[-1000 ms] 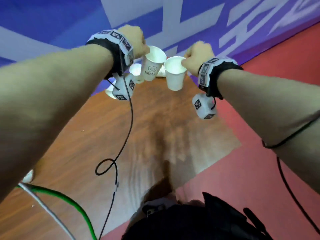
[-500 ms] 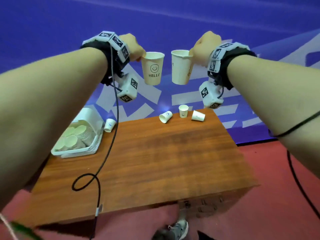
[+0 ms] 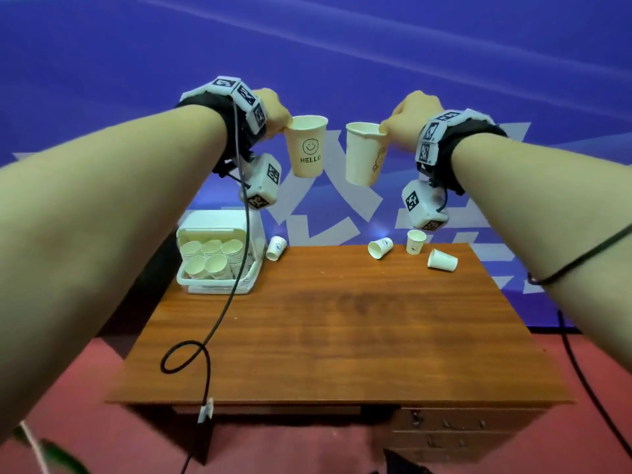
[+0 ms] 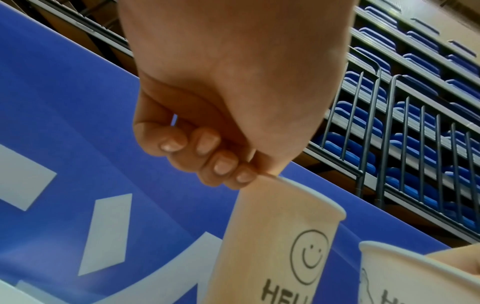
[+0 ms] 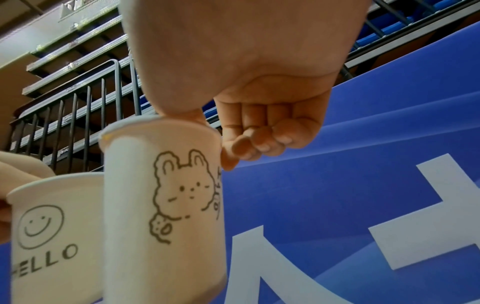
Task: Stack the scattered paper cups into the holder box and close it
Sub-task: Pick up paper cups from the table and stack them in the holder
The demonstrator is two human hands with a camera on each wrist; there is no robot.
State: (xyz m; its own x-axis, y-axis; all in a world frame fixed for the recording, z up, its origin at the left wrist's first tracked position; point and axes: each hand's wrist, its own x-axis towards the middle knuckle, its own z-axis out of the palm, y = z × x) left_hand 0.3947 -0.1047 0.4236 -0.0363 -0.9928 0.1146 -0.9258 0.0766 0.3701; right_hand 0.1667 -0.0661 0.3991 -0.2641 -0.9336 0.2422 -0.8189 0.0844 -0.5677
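Observation:
My left hand [image 3: 277, 112] pinches the rim of a white smiley "HELLO" paper cup [image 3: 306, 147], held upright high above the table. In the left wrist view the thumb and curled fingers nip that smiley cup [image 4: 275, 242] at its rim. My right hand [image 3: 408, 116] pinches the rim of a white bear-print cup [image 3: 364, 153], hanging upright just right of the first. The bear cup [image 5: 166, 201] and the smiley cup [image 5: 54, 232] hang side by side, a little apart. The white holder box [image 3: 219, 227] stands open at the table's far left with several stacks of cups inside.
On the wooden table [image 3: 342, 319] one small cup [image 3: 276, 248] lies beside the box. Three more sit at the far right: one tipped [image 3: 380, 248], one upright [image 3: 415, 241], one on its side [image 3: 442, 260]. A black cable [image 3: 191, 354] loops over the table's left front. Blue banner behind.
Both hands have lifted their cups from low over the table's far end to high in front of the banner. The view has pulled back, bringing the box and scattered cups into sight.

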